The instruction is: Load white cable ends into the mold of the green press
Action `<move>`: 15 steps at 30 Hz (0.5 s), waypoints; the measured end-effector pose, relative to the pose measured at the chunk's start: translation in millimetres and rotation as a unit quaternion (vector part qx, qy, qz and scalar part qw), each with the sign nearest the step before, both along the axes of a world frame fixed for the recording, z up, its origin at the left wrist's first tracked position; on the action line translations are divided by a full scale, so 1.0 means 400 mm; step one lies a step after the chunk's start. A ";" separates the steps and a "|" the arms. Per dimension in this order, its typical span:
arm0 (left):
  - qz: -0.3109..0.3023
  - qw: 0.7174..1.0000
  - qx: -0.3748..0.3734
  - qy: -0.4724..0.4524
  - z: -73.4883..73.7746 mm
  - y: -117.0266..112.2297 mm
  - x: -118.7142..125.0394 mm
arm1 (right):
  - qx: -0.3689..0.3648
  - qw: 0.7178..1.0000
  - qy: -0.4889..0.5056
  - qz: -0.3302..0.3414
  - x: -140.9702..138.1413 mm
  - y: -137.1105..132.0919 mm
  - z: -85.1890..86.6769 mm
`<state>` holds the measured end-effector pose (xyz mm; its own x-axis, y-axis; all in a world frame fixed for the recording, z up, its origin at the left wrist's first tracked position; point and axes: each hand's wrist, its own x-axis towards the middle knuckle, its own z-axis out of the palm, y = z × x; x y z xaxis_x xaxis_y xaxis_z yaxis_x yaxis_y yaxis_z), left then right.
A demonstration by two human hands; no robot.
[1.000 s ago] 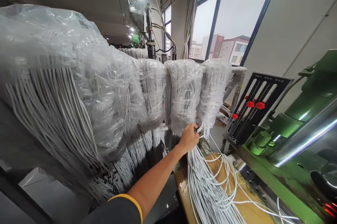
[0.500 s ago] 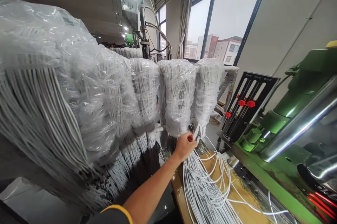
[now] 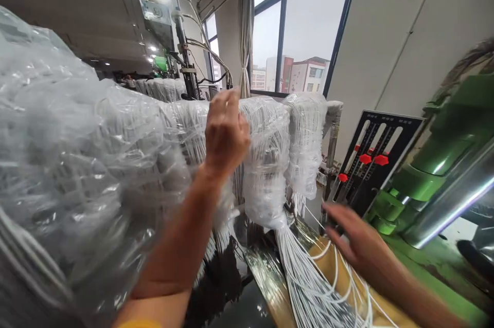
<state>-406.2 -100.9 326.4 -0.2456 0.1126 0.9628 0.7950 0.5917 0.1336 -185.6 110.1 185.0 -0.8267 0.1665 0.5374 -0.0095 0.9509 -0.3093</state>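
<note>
My left hand (image 3: 227, 130) is raised in front of the plastic-wrapped cable bundles, near the top of a wrapped bundle (image 3: 267, 158). Its back faces me; the fingers point up and away, partly hidden and blurred, so I cannot tell whether they touch the plastic or hold anything. Lower right, my right hand (image 3: 351, 230) hovers above the loose white cables (image 3: 309, 279), its fingers apart and smeared by motion, with nothing seen in them. Another wrapped bundle (image 3: 307, 145) hangs on the rail's right end, bare cables trailing out below it.
A green machine (image 3: 436, 163) with a shiny steel column stands at the right. Before it is a black slotted panel (image 3: 380, 158) with red knobs. Large wrapped bundles (image 3: 77, 127) fill the left side. A window (image 3: 304, 35) lies behind the rail (image 3: 335, 107).
My left hand has risen from the lower end of a wrapped bundle to near its top. My right hand has come into view at the right. The view has shifted slightly.
</note>
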 end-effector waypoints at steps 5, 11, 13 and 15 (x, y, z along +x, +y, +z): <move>0.167 0.967 -0.143 -0.131 0.063 0.040 -0.091 | 0.131 0.978 0.109 -0.116 -0.465 0.070 0.185; 0.170 0.966 -0.181 -0.065 0.035 0.006 -0.111 | 0.181 0.947 0.149 -0.218 -0.657 0.147 0.264; 0.149 0.972 -0.173 -0.055 0.025 -0.002 -0.116 | 0.196 0.947 0.119 -0.224 -0.659 0.208 0.322; 0.122 0.979 -0.150 -0.062 0.020 -0.004 -0.120 | 0.197 0.947 0.082 -0.240 -0.661 0.282 0.393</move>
<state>-454.2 -102.6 334.4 -0.4138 0.3085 0.8565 0.6135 0.7896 0.0120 -450.2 222.9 342.3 -0.6068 0.2620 0.7504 0.4368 0.8987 0.0394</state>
